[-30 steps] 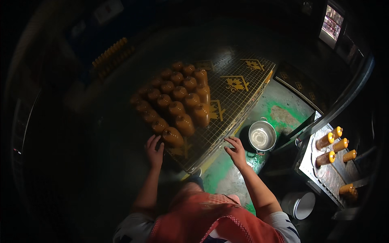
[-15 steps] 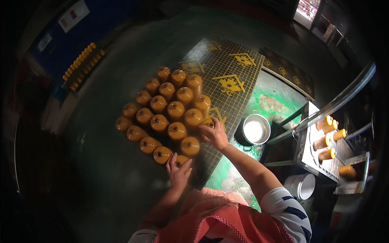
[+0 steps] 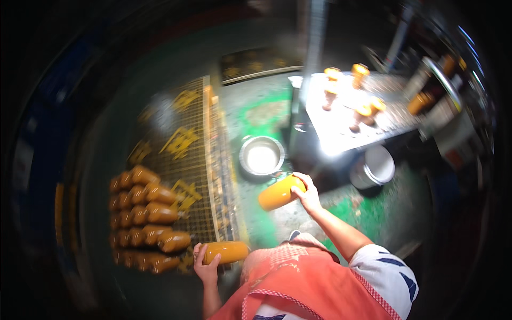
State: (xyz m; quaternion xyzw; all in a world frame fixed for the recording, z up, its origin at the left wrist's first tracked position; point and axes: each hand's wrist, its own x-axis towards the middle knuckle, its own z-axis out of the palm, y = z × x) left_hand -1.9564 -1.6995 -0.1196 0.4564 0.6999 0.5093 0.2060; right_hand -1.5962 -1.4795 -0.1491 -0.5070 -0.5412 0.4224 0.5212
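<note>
My left hand (image 3: 206, 266) grips one end of a glossy orange bottle-shaped cylinder (image 3: 229, 252), which lies nearly level in front of my apron. Farther out to the right, my right hand (image 3: 308, 197) is closed around the end of a second orange bottle-shaped cylinder (image 3: 276, 194), tilted over the floor near a metal pot. Both held ends are partly hidden by my fingers. Left of my left hand, rows of similar amber cylinders (image 3: 161, 212) stand close together on a dark board with a yellow grid (image 3: 194, 133). Motion blurs their details.
A round metal pot (image 3: 262, 156) sits on the green-stained floor beside the board. At the upper right, a brightly lit metal table (image 3: 341, 120) bears several orange cylinders (image 3: 360, 76). A pale bucket (image 3: 373, 166) stands below it. A metal post (image 3: 314, 48) rises by the table.
Both hands have come away from the group, each now with a cylinder. My view has swung right, toward the lit table, and the group appears farther left.
</note>
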